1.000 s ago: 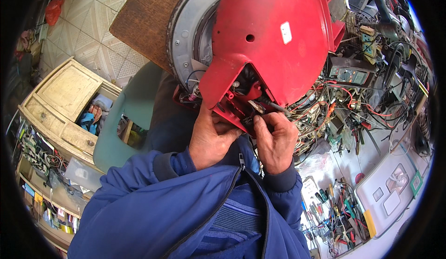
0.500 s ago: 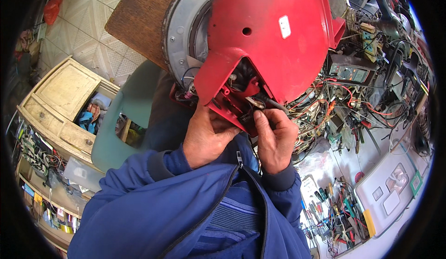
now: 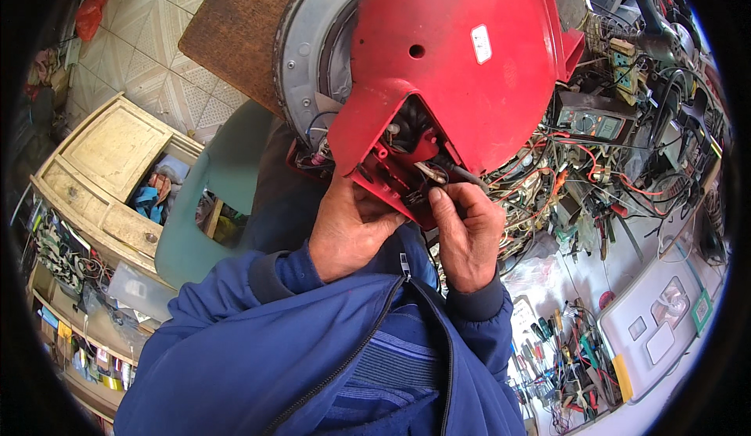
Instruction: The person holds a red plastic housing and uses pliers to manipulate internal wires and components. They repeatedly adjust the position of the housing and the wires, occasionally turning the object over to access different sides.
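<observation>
Red housing (image 3: pixel 461 84), opening turned to the hands

Housing at upper centre of frame, grey ring (image 3: pixel 303 68) to its left. Its opening (image 3: pixel 391 174) faces down-frame, toward the wearer, presumably to give fingers and eyes a way in.

Left hand (image 3: pixel 348 232): at the housing's lower-left edge, thumb along the lower lip, fingers curled out of sight. Closed round the edge, by the look of it; likely a steadying hold.

Right hand (image 3: pixel 471 236): at the opening's lower-right corner, thumb and forefinger nearly meeting, just beside a pale strip (image 3: pixel 432 173) and a dark cable (image 3: pixel 469 176). Cannot tell whether anything is pinched. Fingertip work probably suits so narrow a gap.

Meter (image 3: pixel 591 124) at right, tools (image 3: pixel 559 358) at lower right, perhaps kept there for easy reach.
</observation>
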Demonstrator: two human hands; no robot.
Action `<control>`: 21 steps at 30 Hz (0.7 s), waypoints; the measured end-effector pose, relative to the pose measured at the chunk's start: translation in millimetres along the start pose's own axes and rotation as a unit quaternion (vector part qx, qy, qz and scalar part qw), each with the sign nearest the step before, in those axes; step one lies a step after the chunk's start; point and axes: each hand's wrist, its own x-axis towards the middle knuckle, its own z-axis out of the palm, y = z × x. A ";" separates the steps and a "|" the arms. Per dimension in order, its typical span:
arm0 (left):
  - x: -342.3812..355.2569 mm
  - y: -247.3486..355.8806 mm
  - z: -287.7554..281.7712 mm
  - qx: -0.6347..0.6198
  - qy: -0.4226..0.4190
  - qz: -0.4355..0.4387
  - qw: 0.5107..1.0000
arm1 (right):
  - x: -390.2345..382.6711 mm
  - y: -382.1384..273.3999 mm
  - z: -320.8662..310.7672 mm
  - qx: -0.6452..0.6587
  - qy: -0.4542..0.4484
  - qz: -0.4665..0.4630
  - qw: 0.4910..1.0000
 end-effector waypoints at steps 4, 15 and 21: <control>-0.2 2.3 1.3 -0.002 0.003 -0.006 1.000 | -0.9 1.4 2.0 0.003 0.008 0.005 1.000; 0.7 1.4 0.3 0.014 -0.001 -0.004 1.000 | -1.4 5.1 3.0 0.035 0.008 0.031 0.999; 0.0 1.4 1.0 -0.012 0.002 -0.005 1.000 | -0.9 -0.4 4.0 0.040 0.015 0.043 0.998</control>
